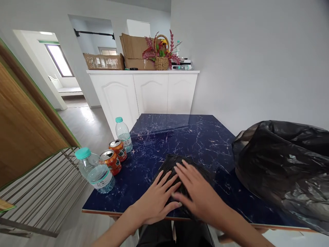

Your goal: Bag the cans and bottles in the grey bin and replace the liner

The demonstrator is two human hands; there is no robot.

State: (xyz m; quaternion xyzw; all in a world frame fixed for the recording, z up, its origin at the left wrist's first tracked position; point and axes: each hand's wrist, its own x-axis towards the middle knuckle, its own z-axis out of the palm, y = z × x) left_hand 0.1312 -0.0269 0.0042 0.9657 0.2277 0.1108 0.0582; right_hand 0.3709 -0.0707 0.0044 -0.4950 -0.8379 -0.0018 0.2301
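The bare left hand (pixel 157 199) and bare right hand (pixel 197 188) are resting, fingers lying spread apart, on a crumpled black plastic bundle (pixel 171 162). It is sitting near, in the middle of a shiny, dark-blue table (pixel 180 137). 2 orange metal cans (pixel 113 164) are standing left; a big black plastic bag (pixel 275 164) is sitting right.

Black bundle (pixel 173 160) partly hidden beneath left hand (pixel 160 199) and right hand (pixel 197 192), right hand slightly blurred, black bag (pixel 280 164) right of right hand cut off by the edge, fine print on bottle label (pixel 102 180) left of left hand too small to read
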